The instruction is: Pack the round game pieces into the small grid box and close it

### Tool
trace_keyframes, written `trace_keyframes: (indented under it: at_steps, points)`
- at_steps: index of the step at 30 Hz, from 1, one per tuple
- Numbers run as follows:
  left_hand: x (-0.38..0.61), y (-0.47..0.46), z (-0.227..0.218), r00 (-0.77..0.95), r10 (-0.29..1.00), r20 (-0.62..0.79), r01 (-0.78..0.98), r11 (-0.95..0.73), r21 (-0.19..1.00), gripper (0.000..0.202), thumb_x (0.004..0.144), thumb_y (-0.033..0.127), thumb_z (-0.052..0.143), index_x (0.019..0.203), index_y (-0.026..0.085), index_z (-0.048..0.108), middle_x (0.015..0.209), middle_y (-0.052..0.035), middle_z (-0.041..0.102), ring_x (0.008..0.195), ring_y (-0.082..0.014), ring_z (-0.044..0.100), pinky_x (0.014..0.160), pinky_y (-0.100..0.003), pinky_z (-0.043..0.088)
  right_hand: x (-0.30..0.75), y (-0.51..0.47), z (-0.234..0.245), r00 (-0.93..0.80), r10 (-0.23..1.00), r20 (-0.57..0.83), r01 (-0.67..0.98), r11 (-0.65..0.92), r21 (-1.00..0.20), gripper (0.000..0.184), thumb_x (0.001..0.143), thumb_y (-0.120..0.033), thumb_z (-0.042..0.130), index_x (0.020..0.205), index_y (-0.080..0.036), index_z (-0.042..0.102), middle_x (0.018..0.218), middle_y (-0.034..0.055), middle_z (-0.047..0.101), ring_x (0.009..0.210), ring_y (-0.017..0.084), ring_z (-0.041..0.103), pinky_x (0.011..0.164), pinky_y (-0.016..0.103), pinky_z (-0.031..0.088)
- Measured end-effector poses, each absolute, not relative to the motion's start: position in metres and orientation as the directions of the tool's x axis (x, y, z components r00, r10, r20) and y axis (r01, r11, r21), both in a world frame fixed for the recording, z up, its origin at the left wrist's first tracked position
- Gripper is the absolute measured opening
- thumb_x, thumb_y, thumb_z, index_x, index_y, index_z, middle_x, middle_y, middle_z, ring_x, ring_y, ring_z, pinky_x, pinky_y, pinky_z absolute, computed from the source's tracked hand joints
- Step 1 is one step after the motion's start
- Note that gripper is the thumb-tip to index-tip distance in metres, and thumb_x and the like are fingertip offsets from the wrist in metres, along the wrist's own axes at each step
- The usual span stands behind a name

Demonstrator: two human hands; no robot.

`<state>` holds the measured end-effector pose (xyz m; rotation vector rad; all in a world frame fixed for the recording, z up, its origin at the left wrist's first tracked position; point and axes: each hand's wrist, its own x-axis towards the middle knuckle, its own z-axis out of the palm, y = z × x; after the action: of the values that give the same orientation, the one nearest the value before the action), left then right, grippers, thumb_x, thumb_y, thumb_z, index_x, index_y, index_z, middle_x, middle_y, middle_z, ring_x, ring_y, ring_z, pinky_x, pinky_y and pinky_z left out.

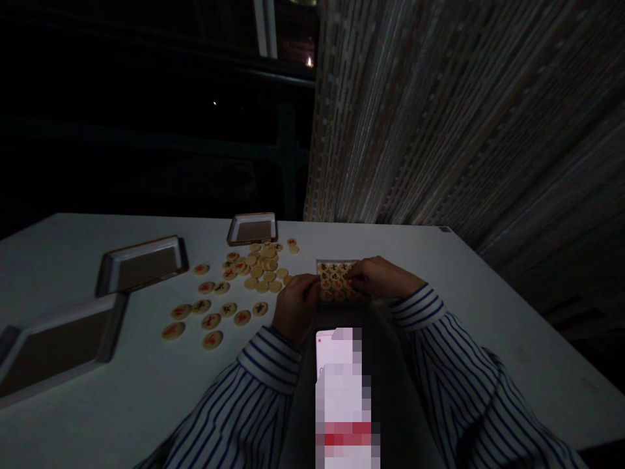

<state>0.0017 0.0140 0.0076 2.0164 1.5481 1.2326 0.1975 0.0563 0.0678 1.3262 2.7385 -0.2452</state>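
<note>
A small box near the table's front edge holds rows of round Chinese chess pieces with black and red characters. My left hand is closed at the box's left side, its curled fingers against the edge. From the right, my right hand reaches over the box, fingers drawn together on the pieces at its right side. Whatever its fingertips pinch is hidden. Left of the box lies a loose heap of chess pieces, some face up, others blank side up. Several face-up pieces are spread nearer to me.
Three shallow trays or lids stand on the white table: one at the back, another at the left, the third at the near left. A lit phone, partly blurred out, is below my hands. A string curtain hangs behind the table.
</note>
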Motion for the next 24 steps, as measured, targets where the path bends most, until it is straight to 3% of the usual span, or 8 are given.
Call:
trace_keyframes:
  at_steps: [14, 24]
  points:
    - [0.0021, 0.0136, 0.0082, 0.046, 0.894, 0.447, 0.625, -0.375, 0.685, 0.021, 0.08, 0.021, 0.046, 0.088, 0.017, 0.065, 0.09, -0.0056, 0.066, 0.085, -0.0165, 0.06, 0.08, -0.032, 0.048, 0.1984, 0.0554, 0.0682, -0.638, 0.758, -0.135, 0.77, 0.629, -0.104, 0.019, 0.078, -0.021, 0.045, 0.082, -0.02, 0.064, 0.081, 0.0037, 0.065, 0.071, 0.015, 0.056, 0.061, 0.024, 0.032]
    - [0.0016, 0.0146, 0.0064, 0.046, 0.883, 0.468, 0.628, -0.389, 0.674, 0.02, 0.079, 0.022, 0.046, 0.087, 0.019, 0.064, 0.089, -0.0044, 0.066, 0.084, -0.0161, 0.06, 0.079, -0.03, 0.049, 0.1977, 0.0549, 0.0698, -0.61, 0.777, -0.156, 0.792, 0.6, -0.111, 0.021, 0.079, -0.022, 0.046, 0.087, -0.021, 0.065, 0.088, 0.0042, 0.066, 0.079, 0.016, 0.057, 0.067, 0.024, 0.034]
